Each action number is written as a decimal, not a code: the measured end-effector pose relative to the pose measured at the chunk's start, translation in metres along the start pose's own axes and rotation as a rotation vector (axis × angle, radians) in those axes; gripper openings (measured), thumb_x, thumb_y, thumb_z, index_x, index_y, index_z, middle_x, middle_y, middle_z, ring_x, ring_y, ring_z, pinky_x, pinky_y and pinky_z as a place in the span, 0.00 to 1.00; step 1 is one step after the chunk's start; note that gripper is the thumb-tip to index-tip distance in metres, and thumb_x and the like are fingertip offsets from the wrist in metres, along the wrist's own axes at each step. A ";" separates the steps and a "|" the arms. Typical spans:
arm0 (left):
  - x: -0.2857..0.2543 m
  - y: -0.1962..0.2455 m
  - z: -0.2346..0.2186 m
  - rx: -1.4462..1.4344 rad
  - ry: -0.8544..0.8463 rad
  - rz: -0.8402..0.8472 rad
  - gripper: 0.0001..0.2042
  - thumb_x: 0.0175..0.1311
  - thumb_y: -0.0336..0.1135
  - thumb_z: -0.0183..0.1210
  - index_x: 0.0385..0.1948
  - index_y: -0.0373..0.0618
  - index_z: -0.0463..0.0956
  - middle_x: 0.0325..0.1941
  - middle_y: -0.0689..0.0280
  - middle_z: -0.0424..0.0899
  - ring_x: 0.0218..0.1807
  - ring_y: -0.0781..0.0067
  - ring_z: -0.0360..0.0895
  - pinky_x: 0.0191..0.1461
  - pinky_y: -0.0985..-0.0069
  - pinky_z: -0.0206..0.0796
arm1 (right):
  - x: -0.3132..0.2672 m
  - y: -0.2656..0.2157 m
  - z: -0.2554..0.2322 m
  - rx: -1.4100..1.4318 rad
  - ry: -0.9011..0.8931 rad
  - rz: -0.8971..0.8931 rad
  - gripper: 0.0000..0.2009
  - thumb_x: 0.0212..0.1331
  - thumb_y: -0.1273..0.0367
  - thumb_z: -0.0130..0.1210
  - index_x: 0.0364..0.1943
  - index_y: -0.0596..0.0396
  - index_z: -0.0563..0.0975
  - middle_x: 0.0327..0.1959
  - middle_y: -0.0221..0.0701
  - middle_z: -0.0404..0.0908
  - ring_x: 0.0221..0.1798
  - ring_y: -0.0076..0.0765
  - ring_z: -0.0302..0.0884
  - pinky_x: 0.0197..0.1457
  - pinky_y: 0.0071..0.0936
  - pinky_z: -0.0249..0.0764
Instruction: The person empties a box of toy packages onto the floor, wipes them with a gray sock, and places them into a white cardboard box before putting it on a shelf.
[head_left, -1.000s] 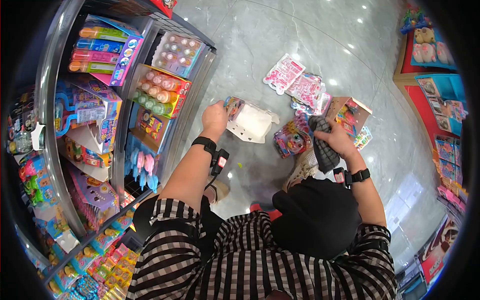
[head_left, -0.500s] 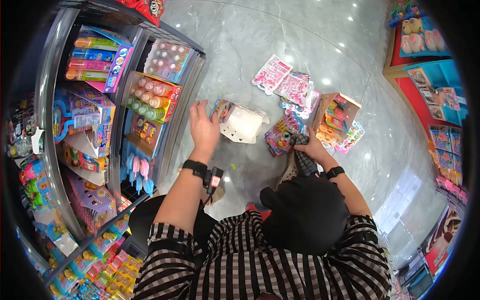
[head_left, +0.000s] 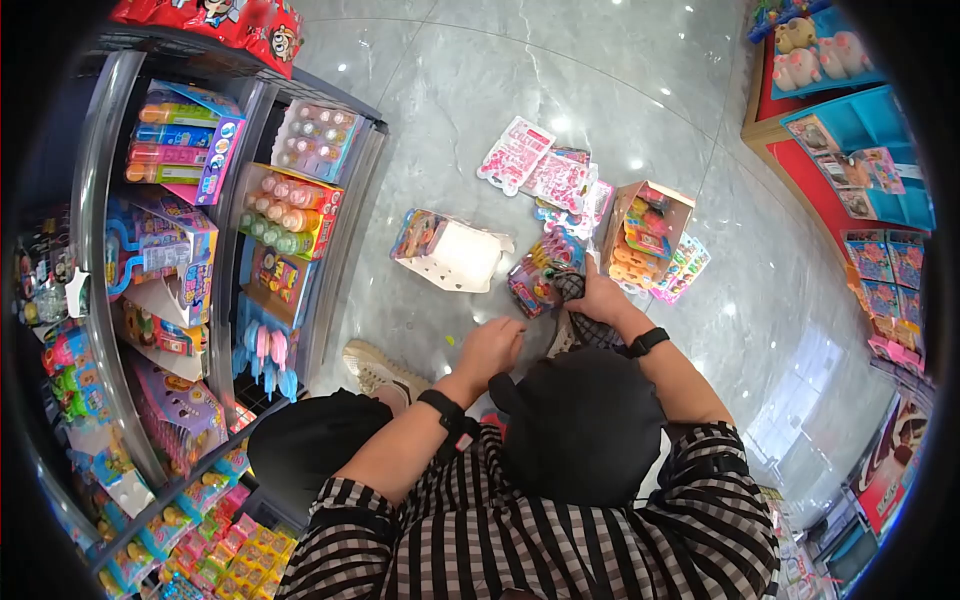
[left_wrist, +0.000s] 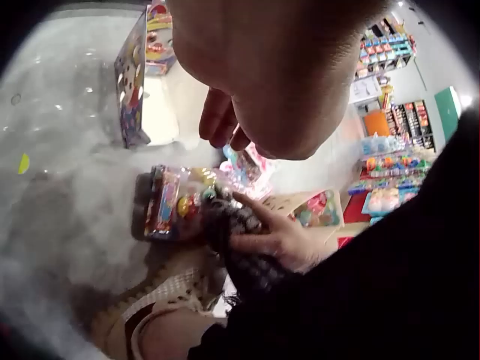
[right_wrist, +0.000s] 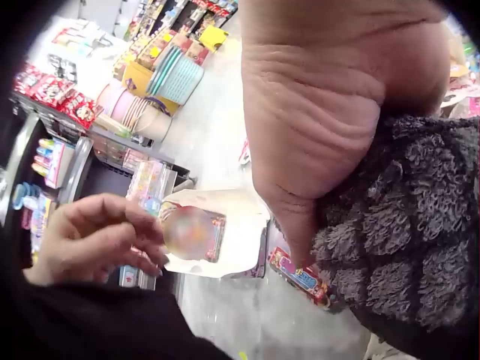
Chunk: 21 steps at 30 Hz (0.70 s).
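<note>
My right hand (head_left: 603,303) grips a dark grey checked cloth (right_wrist: 405,232), fluffy in texture. The cloth lies against a colourful clear-fronted package (head_left: 530,283) on the floor, and overlaps its near side in the left wrist view. Nothing is in my left hand (head_left: 493,350), which hovers in front of my body with loosely curled fingers, also seen in the right wrist view. Farther ahead on the floor lies a white cardboard display box (head_left: 465,255) with a printed side. To the right of the package stands an open carton (head_left: 682,210) with colourful packs inside.
Pink and white flat packets (head_left: 520,152) are spread on the grey floor (head_left: 450,110) ahead. Shelves (head_left: 325,300) full of sweets and toys line the left side. A red display stand (head_left: 800,175) with blue trays is on the right. My shoe (head_left: 375,370) is nearby.
My left hand has left the white display box and come back toward my body. My right hand has carried the cloth leftward onto the colourful package. The head view has shifted.
</note>
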<state>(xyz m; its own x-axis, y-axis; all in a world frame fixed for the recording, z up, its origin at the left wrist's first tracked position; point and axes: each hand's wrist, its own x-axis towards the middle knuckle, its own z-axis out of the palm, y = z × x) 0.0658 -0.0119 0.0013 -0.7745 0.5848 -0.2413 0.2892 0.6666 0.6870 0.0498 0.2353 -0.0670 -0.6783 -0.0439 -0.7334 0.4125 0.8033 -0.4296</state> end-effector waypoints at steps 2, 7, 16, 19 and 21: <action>-0.008 -0.009 0.004 -0.013 0.020 -0.028 0.06 0.58 0.30 0.55 0.35 0.42 0.76 0.34 0.57 0.79 0.38 0.52 0.78 0.40 0.60 0.71 | -0.006 0.011 0.002 -0.040 -0.012 -0.067 0.53 0.42 0.57 0.69 0.70 0.59 0.46 0.42 0.56 0.79 0.46 0.58 0.79 0.51 0.42 0.74; -0.017 -0.020 0.000 0.007 0.029 -0.104 0.06 0.58 0.30 0.56 0.35 0.42 0.76 0.34 0.58 0.80 0.38 0.52 0.78 0.41 0.60 0.71 | -0.028 0.017 0.010 -0.287 0.035 -0.125 0.46 0.45 0.60 0.68 0.67 0.61 0.52 0.43 0.51 0.78 0.45 0.55 0.79 0.49 0.42 0.75; 0.005 0.001 -0.022 -0.040 0.020 -0.253 0.09 0.60 0.34 0.57 0.39 0.42 0.78 0.36 0.57 0.82 0.38 0.57 0.80 0.41 0.65 0.72 | -0.067 0.015 -0.012 -0.076 0.327 -0.405 0.33 0.42 0.69 0.66 0.56 0.54 0.64 0.47 0.42 0.77 0.47 0.50 0.78 0.45 0.41 0.75; 0.031 0.005 -0.027 -0.551 0.073 -0.445 0.15 0.63 0.40 0.58 0.43 0.37 0.77 0.37 0.58 0.84 0.38 0.66 0.81 0.42 0.71 0.72 | -0.084 0.009 -0.037 -0.084 0.393 -0.543 0.33 0.39 0.73 0.65 0.56 0.52 0.65 0.49 0.39 0.77 0.47 0.48 0.78 0.46 0.38 0.76; 0.049 0.007 -0.029 -0.817 0.019 -0.450 0.18 0.68 0.41 0.54 0.51 0.35 0.73 0.46 0.59 0.82 0.47 0.71 0.80 0.47 0.74 0.72 | -0.088 0.004 -0.044 -0.070 0.490 -0.618 0.33 0.36 0.77 0.63 0.55 0.51 0.68 0.47 0.37 0.78 0.46 0.46 0.79 0.45 0.37 0.77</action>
<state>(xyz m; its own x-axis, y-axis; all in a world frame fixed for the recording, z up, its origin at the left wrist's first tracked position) 0.0137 0.0087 0.0141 -0.7284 0.3385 -0.5957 -0.5204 0.2921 0.8024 0.0846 0.2683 0.0195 -0.9694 -0.2405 -0.0501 -0.1542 0.7547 -0.6376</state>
